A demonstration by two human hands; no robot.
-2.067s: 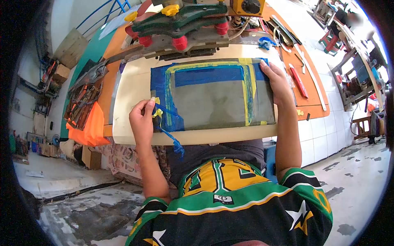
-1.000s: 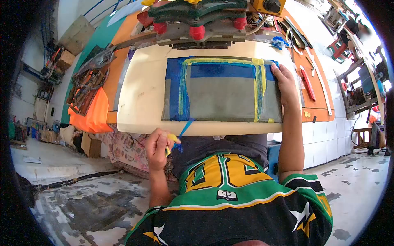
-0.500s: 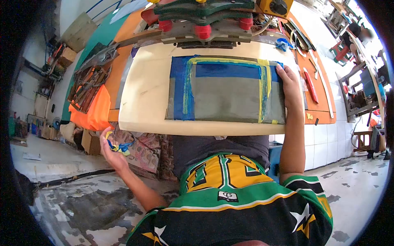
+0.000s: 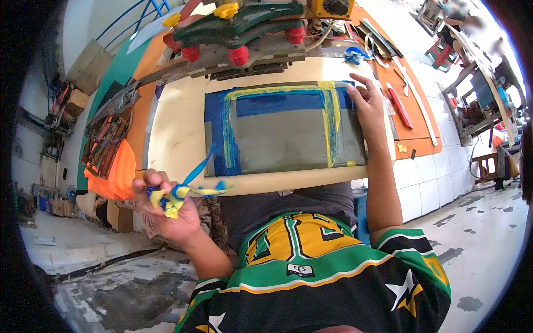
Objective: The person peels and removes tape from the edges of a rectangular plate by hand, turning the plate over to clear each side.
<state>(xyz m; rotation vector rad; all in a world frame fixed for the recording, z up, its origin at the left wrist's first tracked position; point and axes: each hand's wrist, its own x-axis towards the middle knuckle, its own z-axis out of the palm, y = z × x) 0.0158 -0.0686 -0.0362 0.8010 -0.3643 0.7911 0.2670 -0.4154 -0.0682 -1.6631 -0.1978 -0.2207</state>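
A flat dark grey panel (image 4: pixel 277 136) lies on a cream board (image 4: pixel 177 122), with blue and yellow paint bands along its top and sides. My right hand (image 4: pixel 367 108) rests at the panel's upper right corner, thumb on the edge and fingers apart. At the lower left, past the board's front edge, my left hand (image 4: pixel 172 213) is curled palm up around a crumpled bunch of blue and yellow strips (image 4: pixel 175 198). One blue strip stretches up from the bunch towards the panel's lower left corner.
A green press with red knobs (image 4: pixel 239 33) stands behind the board. Tools in a tray (image 4: pixel 111 130) and orange cloth (image 4: pixel 116 172) lie left. A red cutter (image 4: pixel 398 105), metal ruler (image 4: pixel 417 102) and blue scrap (image 4: pixel 355 54) are on the right. People are in the far right background.
The view has shifted, so the panel appears further left. My left hand has come nearer the board's front edge with the strips. The fingers of my right hand have lifted and spread at the corner.
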